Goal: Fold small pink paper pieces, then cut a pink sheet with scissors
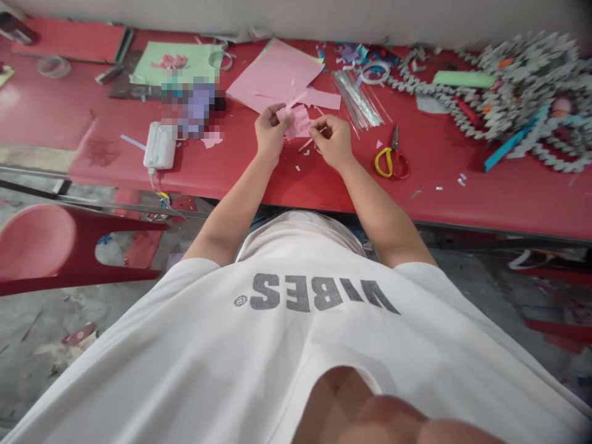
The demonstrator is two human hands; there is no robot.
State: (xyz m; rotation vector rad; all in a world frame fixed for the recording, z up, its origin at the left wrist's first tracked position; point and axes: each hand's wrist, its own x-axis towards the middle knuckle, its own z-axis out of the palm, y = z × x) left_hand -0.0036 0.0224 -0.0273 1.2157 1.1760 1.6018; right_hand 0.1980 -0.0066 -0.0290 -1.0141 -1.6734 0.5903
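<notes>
Red covering spreads across the long table (305, 188) under the hands, and a pale wall (296, 17) rises at its far edge, well beyond the grip. Above the near part of the table, the small pink paper piece (300, 121) sits directly between the fingertips of both hands, creased and lightly fanned. Left thumb and fingers are pressed together on its left side, so the left hand (271, 131) pinches it there; the right hand (332, 142) meets the opposite side with thumb and forefinger brought together on the edge, the other fingers curled. Just beyond the grip lies a large pink sheet (272, 74), its near corner close behind the left hand. Ahead and to the right of the right hand rests a bundle of clear strips (358, 102), with a tape roll (374, 73) past it. Nearer, to the right of the grip, scissors (394, 148) with one yellow and one red handle point away from the person. Farther right, a grey garland (522, 68) is heaped. Well to the left of the grip stands a white device (160, 148) with a cable, and beyond that a green sheet (150, 61) carries small pink pieces (172, 61).
</notes>
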